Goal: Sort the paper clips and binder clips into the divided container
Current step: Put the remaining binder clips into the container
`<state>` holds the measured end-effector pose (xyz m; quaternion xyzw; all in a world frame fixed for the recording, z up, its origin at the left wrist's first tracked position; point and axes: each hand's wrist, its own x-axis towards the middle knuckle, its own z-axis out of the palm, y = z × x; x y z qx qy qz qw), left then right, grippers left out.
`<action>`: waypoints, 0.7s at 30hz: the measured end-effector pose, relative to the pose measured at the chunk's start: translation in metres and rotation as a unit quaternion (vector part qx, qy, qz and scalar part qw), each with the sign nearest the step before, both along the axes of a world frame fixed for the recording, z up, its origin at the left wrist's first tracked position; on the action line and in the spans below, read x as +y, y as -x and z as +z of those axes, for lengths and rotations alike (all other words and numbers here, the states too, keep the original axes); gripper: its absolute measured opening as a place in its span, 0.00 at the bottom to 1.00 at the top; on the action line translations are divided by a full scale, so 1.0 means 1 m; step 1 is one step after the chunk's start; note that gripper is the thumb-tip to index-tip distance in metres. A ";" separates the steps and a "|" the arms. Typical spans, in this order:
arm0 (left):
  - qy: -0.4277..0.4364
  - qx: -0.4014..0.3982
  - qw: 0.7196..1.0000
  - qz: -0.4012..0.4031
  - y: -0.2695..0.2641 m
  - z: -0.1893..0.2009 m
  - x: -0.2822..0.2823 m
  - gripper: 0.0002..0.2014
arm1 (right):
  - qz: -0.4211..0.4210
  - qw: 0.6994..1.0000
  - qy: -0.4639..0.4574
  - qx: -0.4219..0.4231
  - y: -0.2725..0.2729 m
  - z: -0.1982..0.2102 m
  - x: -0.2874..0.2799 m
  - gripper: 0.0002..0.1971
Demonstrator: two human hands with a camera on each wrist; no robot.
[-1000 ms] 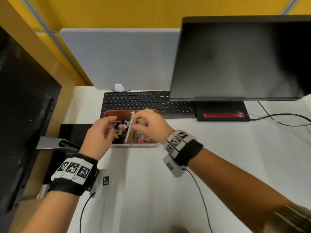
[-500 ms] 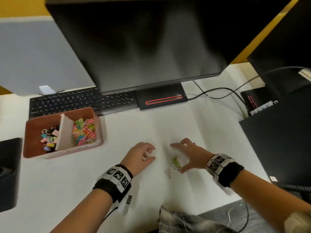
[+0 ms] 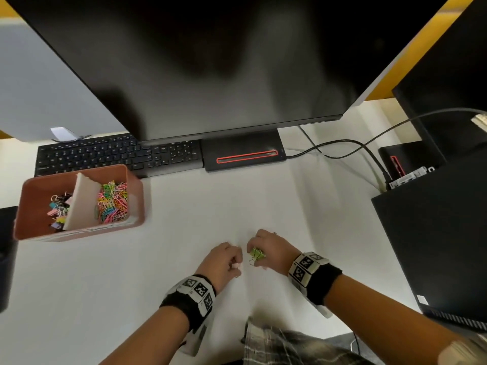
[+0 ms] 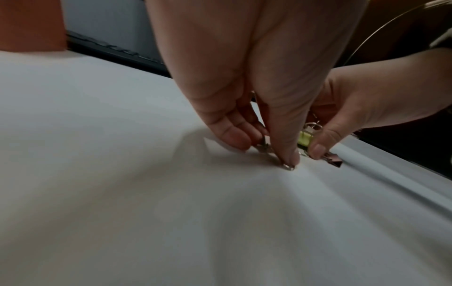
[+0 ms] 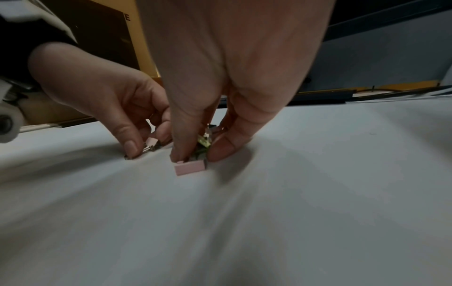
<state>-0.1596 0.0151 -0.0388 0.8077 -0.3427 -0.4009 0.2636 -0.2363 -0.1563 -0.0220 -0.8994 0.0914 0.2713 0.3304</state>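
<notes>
hands (image 3: 224, 260) curled low, fingers (image 5: 179, 151) pinching clips (image 3: 257, 254)

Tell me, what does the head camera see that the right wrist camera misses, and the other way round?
Only the head view shows the divided box, binder clips left of its divider, paper clips right, plus keyboard and monitor. Only the right wrist view shows a pink binder clip lying by the fingertips. Both show the left hand and right hand pinching clips, the right's green clip included.

Black wristbands (image 3: 320, 283) with white square-coded tags; plaid shirt (image 3: 276, 346).
</notes>
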 end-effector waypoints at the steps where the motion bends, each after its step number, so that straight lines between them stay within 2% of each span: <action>1: 0.004 0.002 1.000 0.005 -0.001 0.002 0.000 0.14 | 0.005 1.000 -0.002 -0.006 0.000 0.000 0.001 0.15; 5: 0.013 -0.001 1.000 0.024 -0.003 0.001 0.002 0.19 | 0.006 0.999 -0.022 -0.035 0.001 -0.003 0.001 0.13; 10: 0.047 -0.017 0.999 0.016 -0.004 0.004 0.000 0.11 | -0.118 0.990 -0.052 -0.065 -0.005 0.003 -0.019 0.15; 12: 0.061 0.012 0.998 -0.002 -0.003 0.007 -0.005 0.09 | -0.167 0.982 -0.043 -0.071 -0.004 0.005 -0.031 0.16; 16: 0.062 0.038 0.994 -0.083 0.009 0.008 -0.029 0.23 | -0.179 0.982 -0.021 -0.056 0.007 0.003 -0.051 0.16; 18: 0.034 0.026 0.991 -0.128 0.015 0.006 -0.041 0.20 | -0.180 0.982 -0.006 -0.050 0.013 0.001 -0.057 0.16; 21: 0.008 0.001 0.988 -0.153 0.020 0.004 -0.048 0.13 | -0.179 0.983 0.010 -0.048 0.017 -0.003 -0.061 0.16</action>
